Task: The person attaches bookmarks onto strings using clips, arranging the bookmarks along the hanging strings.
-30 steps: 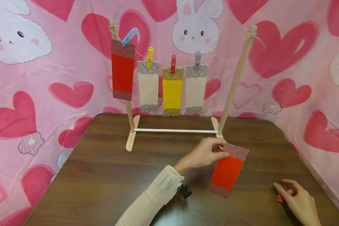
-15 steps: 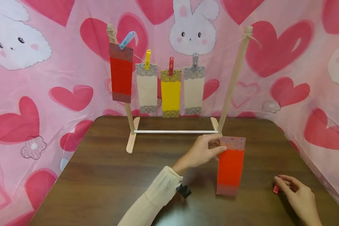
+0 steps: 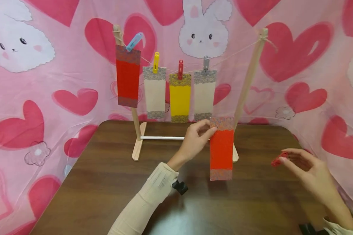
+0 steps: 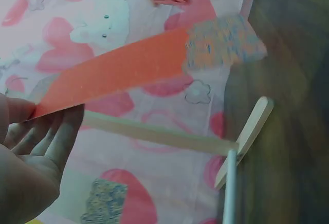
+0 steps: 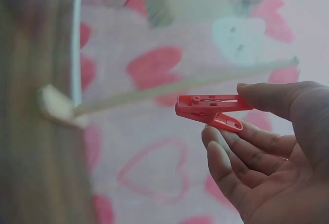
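Observation:
My left hand (image 3: pixel 195 138) pinches a red card (image 3: pixel 221 150) with patterned ends by its upper left edge and holds it upright above the table, in front of the rack's right foot. In the left wrist view the thumb and fingers grip one end of this card (image 4: pixel 123 72). To the right, my right hand (image 3: pixel 311 169) holds a red clothespin (image 3: pixel 279 159) in the air between thumb and fingers. The right wrist view shows the clothespin (image 5: pixel 211 110) with the thumb on one handle and fingers under the other.
A wooden rack with a right post (image 3: pixel 249 76) carries a string. A red card (image 3: pixel 127 78), a white card (image 3: pixel 155 94), a yellow card (image 3: pixel 180 99) and another white card (image 3: pixel 204 94) hang from it by clothespins. The brown table (image 3: pixel 106 195) lies below.
The left hand has raised the red card and carried it left toward the rack. My right hand has lifted the red clothespin off the table, up and slightly left.

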The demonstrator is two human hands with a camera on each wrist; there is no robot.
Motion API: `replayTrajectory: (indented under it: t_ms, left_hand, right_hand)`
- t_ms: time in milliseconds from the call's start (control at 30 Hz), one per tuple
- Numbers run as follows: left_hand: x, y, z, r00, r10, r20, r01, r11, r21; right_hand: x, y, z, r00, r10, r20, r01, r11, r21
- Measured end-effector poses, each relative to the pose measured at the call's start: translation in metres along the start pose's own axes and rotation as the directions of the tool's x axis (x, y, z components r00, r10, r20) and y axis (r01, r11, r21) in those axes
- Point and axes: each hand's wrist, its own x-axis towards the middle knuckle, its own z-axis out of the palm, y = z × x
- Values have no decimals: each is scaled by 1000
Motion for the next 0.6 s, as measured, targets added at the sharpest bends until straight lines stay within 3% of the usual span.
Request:
replayTrajectory:
  t_ms: [133, 267, 433, 600]
  left_hand:
    - [8, 4, -7, 1000, 10, 3, -10, 999, 45]
    - [15, 7, -12, 997, 68, 39, -72, 991, 115]
    - [25, 12, -15, 989, 93, 113, -110, 983, 149]
    - [40, 18, -15, 986, 94, 135, -119, 974, 191]
  right_hand:
    - [22, -28, -4, 998, -49, 39, 48, 998, 29]
    - [36, -48, -8, 992, -100, 79, 97, 995, 39]
    - [48, -66, -13, 985, -143, 92, 141, 989, 33]
    - [63, -83, -19, 979, -188, 80, 188, 982, 11]
